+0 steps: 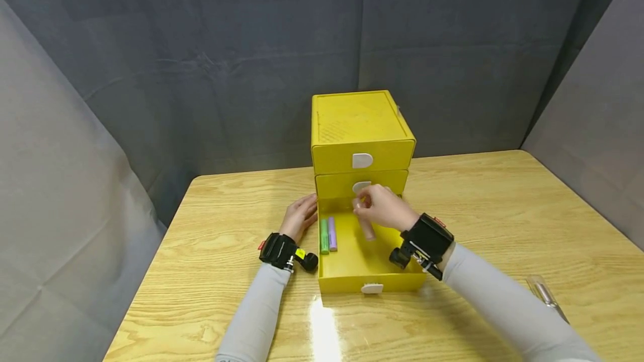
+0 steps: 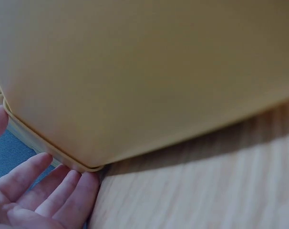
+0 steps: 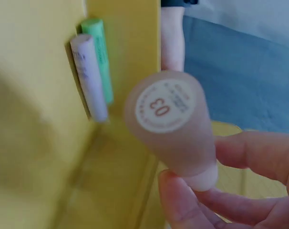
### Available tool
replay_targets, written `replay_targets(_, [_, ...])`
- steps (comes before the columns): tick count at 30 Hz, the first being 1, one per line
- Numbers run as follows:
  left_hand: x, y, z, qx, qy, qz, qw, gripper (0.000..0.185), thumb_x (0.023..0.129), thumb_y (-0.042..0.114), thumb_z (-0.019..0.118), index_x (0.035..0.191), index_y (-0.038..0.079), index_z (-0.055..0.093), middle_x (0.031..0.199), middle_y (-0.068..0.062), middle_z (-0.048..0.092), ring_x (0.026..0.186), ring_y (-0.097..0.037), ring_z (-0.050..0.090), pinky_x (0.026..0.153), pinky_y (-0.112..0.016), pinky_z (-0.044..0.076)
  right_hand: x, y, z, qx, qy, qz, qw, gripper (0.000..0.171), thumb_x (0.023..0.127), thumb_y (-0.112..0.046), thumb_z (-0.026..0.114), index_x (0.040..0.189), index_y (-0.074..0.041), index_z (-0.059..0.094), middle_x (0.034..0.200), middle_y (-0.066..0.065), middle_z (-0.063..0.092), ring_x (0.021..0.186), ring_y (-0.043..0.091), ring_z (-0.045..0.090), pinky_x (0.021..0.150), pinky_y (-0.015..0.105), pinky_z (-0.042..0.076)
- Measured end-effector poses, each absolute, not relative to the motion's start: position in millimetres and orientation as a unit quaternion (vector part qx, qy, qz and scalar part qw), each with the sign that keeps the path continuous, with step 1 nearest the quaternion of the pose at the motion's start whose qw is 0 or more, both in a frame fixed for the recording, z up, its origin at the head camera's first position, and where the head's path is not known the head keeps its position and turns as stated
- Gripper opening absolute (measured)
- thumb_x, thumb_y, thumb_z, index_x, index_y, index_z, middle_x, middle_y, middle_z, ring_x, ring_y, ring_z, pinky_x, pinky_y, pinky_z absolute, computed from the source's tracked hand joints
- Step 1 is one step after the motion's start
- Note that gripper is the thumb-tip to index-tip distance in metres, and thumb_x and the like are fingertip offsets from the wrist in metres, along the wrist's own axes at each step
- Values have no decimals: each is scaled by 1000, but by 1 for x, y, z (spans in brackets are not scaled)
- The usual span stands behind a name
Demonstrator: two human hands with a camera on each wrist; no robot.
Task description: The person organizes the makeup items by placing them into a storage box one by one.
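A yellow drawer cabinet (image 1: 362,119) stands on the table, its bottom drawer (image 1: 342,285) pulled out. My right hand (image 1: 386,205) pinches a frosted pinkish cosmetic tube (image 1: 368,229) by its narrow end, over the drawer. In the right wrist view, the tube's round base carries a label (image 3: 164,106) reading 03. A green stick (image 1: 324,236) and a purple stick (image 1: 332,233) lie side by side along the drawer's left wall. My left hand (image 1: 300,217) is at the cabinet's left side; in the left wrist view its extended fingers (image 2: 63,200) touch a yellow edge.
Two upper drawers with white pull tabs (image 1: 362,160) are closed above the open one. At the right of the wooden table (image 1: 241,295) lies a clear package with something silvery (image 1: 545,295), partly behind my right sleeve. A dark grey curtain (image 1: 226,71) hangs behind.
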State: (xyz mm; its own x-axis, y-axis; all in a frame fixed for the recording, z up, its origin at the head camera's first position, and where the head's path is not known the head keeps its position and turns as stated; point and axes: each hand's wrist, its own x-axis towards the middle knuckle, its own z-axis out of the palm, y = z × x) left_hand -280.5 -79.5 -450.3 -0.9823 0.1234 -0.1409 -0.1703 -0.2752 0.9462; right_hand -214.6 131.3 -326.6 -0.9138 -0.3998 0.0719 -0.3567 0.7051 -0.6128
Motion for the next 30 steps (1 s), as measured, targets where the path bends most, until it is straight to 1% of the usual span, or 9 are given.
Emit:
replay_targets(2, [-280,-80,-449,-21,594,799,92,48,92,25,56,130,-2,46,134,-16,47,122,-26,46,99,-37,41,-218,125,-331,-203,923,-325,38,16,83,-8,62,94,4,62,66,6,52,55,13,42,50,22,32])
replay_targets(5, [-279,-79,-449,-18,595,799,92,49,92,25,56,130,-3,46,133,-17,47,122,-27,46,99,-37,41,-224,118,-338,-194,924,-324,52,15,82,-8,62,92,4,63,68,6,56,55,12,44,51,21,35])
replay_targets(8, [-278,-78,-449,-16,593,800,92,49,92,25,56,131,-3,45,134,-17,46,122,-27,45,99,-37,41,-230,112,-345,-189,929,-312,54,14,81,-9,63,88,3,65,72,6,62,59,13,49,56,22,41])
replay_targets(11, [-279,-78,-449,-17,591,801,93,50,92,24,56,131,-4,44,134,-17,46,122,-27,45,99,-37,41,-236,107,-352,-182,933,-305,60,13,79,-8,65,85,3,66,74,8,63,60,14,51,56,23,43])
replay_targets(15, [-279,-77,-449,-18,592,800,95,51,92,25,56,131,-4,44,135,-18,44,123,-28,44,100,-37,40,-241,104,-365,-164,933,-308,85,15,79,-9,67,86,4,67,76,8,64,61,13,51,53,21,42])
replay_targets(18, [-278,-77,-449,-16,592,800,95,52,91,26,57,131,-4,44,135,-18,44,123,-28,44,100,-38,40,-244,102,-372,-142,932,-315,110,16,80,-10,67,88,4,67,76,8,64,58,12,52,50,20,41])
replay_targets(23, [-276,-77,-450,4,600,796,84,57,89,32,60,130,-5,45,133,-17,46,121,-27,47,98,-37,42,-247,98,-380,-114,928,-327,135,16,81,-11,67,87,3,67,68,5,61,51,10,51,47,18,38])
replay_targets(25, [-275,-78,-449,10,602,795,80,59,88,35,61,130,-5,46,133,-17,47,120,-26,48,97,-37,42,-248,97,-383,-113,928,-329,135,14,81,-11,66,83,3,66,62,2,58,48,9,49,45,18,37])
replay_targets(30, [-277,-77,-449,-1,599,796,86,54,90,29,58,130,-5,45,135,-17,45,122,-27,46,99,-38,41,-248,94,-388,-111,925,-338,135,13,80,-9,65,72,0,63,51,-2,50,45,8,45,43,17,35])
